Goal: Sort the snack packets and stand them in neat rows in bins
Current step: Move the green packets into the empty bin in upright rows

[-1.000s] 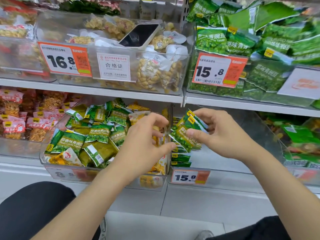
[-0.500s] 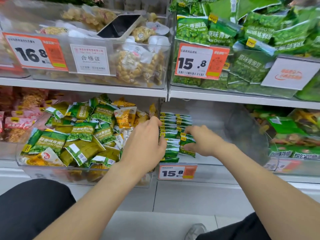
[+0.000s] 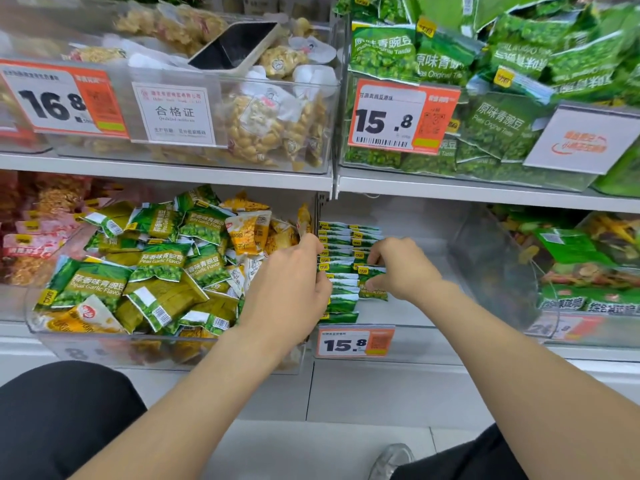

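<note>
Subject, head view: left forearm (image 3: 194,386) and right forearm (image 3: 519,358) are bare over their whole visible length, from the lower frame edge up to the wrists. The left hand (image 3: 287,289) and right hand (image 3: 405,268) are likewise bare, with slim fingers and knuckles plainly showing. Both legs are clad in black trousers (image 3: 59,420) of plain matte fabric, seen as a broad dark mass at lower left and a narrower strip at lower right. One shoe (image 3: 391,460) shows at the bottom edge beside the right leg: light grey, rounded toe, slightly glossy upper, finer detail too blurred to record.
</note>
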The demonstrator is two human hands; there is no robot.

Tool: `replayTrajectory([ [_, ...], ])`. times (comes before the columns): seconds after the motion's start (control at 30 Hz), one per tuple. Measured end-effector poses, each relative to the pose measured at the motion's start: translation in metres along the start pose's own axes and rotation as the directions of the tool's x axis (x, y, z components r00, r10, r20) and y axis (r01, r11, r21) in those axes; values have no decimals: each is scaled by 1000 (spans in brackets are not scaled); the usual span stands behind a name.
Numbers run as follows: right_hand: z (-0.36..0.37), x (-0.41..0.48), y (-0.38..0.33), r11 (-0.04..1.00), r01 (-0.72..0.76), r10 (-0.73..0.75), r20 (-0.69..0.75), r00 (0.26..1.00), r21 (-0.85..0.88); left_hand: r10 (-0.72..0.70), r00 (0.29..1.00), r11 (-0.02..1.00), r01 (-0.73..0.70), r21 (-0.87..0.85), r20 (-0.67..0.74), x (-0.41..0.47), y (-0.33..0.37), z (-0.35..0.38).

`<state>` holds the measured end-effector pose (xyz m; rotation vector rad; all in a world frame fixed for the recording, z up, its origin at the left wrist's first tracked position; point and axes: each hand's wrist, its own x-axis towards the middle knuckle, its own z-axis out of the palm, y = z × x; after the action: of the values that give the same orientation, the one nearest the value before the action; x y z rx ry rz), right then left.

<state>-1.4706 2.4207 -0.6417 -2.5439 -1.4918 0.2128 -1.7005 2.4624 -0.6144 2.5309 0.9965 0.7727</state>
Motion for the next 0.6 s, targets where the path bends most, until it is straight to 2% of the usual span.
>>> replayTrajectory([
  [0.1, -6, -4, -11, 996, -51, 47, -50, 998, -72, -10, 1000, 1000, 10, -12, 3, 0, 0, 0],
  [0.2, -9, -6, -21, 986, -52, 46, -40, 998, -160, -8, 1000, 1000, 8, -13, 5, 0, 1, -1],
  [0.37, 11, -7, -28, 991, 49, -45, 34, 998, -128, 2, 1000, 1000, -2, 0, 3, 2, 1, -2],
  [0.53, 3, -4, -23, 991, 46, -33, 111, 993, -124, 44, 998, 999, -43, -34, 38, -1, -4, -6],
  [0.6, -7, -10, -26, 992, 53, -42, 99, 994, -117, 63, 996, 997, -60, -47, 60, -4, -6, -13],
])
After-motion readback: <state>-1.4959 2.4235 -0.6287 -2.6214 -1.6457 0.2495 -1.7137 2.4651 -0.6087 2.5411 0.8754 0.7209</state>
